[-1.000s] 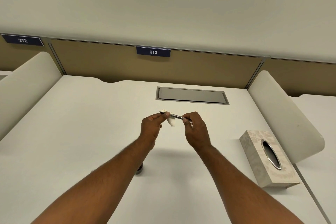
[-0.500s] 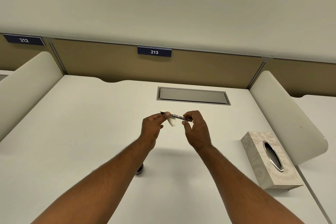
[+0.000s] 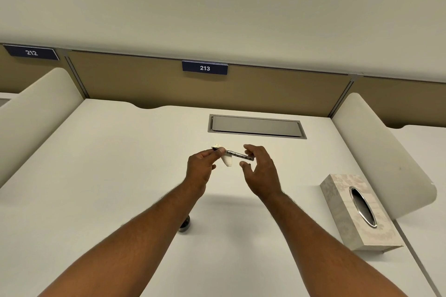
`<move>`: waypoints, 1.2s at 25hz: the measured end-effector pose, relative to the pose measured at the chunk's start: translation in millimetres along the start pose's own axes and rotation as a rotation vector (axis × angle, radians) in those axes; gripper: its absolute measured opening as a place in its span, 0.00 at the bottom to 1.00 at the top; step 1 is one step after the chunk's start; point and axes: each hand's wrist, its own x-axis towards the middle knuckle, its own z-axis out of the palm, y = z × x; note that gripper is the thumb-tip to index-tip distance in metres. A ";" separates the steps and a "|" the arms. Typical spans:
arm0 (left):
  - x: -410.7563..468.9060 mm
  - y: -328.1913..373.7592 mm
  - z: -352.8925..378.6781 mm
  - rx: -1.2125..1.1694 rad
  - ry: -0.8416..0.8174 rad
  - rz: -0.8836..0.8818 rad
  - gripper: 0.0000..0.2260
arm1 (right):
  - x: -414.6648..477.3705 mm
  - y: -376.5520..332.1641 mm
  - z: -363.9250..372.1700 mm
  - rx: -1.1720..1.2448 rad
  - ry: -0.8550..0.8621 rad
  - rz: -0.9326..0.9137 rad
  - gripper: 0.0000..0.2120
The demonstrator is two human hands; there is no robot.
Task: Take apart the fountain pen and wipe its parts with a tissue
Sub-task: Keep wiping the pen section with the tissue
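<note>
My left hand (image 3: 201, 167) pinches one end of a thin silver and clear pen part (image 3: 239, 155), held level above the white desk (image 3: 96, 188). A folded white tissue (image 3: 226, 160) sits in the same pinch and hangs below the part. My right hand (image 3: 261, 171) is at the part's free end with its fingers spread, the forefinger close to the tip and the thumb apart from it. A small dark round pen piece (image 3: 184, 224) lies on the desk, partly hidden by my left forearm.
A patterned tissue box (image 3: 357, 212) with an oval metal-rimmed slot lies at the right near a curved white divider (image 3: 386, 152). A grey cable hatch (image 3: 257, 126) is set into the desk beyond my hands. Another divider (image 3: 36, 113) stands at the left.
My right hand has let go of the pen part's free end and opened its fingers. My left hand keeps the part and tissue in nearly the same place.
</note>
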 end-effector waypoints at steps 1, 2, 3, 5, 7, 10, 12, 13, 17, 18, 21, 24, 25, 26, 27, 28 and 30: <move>0.9 -0.4 -0.1 -0.007 -0.002 0.005 0.07 | 0.5 -1.0 -0.4 -0.002 0.001 0.010 0.21; 1.9 -0.5 0.3 -0.018 -0.003 0.016 0.06 | 1.5 -1.8 -0.7 -0.006 0.003 0.018 0.19; 2.4 -0.5 0.5 -0.030 -0.003 0.027 0.05 | 2.7 -1.8 -1.1 -0.011 0.005 0.022 0.16; 3.1 -0.4 1.1 -0.039 -0.003 0.034 0.05 | 4.8 -1.4 -1.7 -0.015 0.004 0.029 0.12; 1.9 -0.3 2.0 -0.016 0.003 0.017 0.07 | 5.6 -0.5 -2.5 -0.013 0.005 0.026 0.10; 1.8 -0.5 3.2 -0.004 0.011 -0.002 0.08 | 5.6 0.7 -2.5 -0.019 0.005 0.003 0.07; 2.4 -0.3 3.8 -0.015 0.009 0.002 0.07 | 5.6 0.8 -2.3 -0.031 0.002 -0.007 0.05; 2.1 0.2 3.8 -0.022 0.006 0.006 0.06 | 5.6 1.1 -2.4 -0.039 0.002 -0.016 0.04; -0.4 2.0 3.7 -0.022 0.011 0.006 0.10 | 3.7 2.0 -2.5 -0.030 0.001 -0.011 0.06; -1.6 2.5 3.5 -0.006 0.020 -0.004 0.12 | 2.7 1.9 -2.6 -0.027 -0.004 0.009 0.10; -2.0 2.8 3.5 0.009 0.030 -0.016 0.13 | 2.0 1.3 -1.5 -0.019 -0.014 0.064 0.18; -3.1 2.8 4.2 0.008 0.027 -0.016 0.12 | 3.0 0.5 -0.2 -0.029 -0.008 0.070 0.14; -3.2 2.4 4.2 0.004 0.025 -0.015 0.12 | 3.8 0.7 0.1 -0.024 -0.004 0.066 0.13; -3.5 2.2 4.0 -0.001 0.024 -0.015 0.12 | 4.2 0.9 0.3 -0.018 0.000 0.063 0.11; -3.5 2.0 3.6 -0.005 0.024 -0.015 0.12 | 4.5 1.2 0.4 -0.015 0.005 0.057 0.10; -3.7 1.9 3.0 -0.005 0.024 -0.015 0.12 | 4.7 1.4 0.7 -0.016 0.010 0.047 0.08; -3.5 2.2 2.5 0.000 0.021 -0.017 0.12 | 5.2 1.2 1.2 -0.026 0.013 0.022 0.05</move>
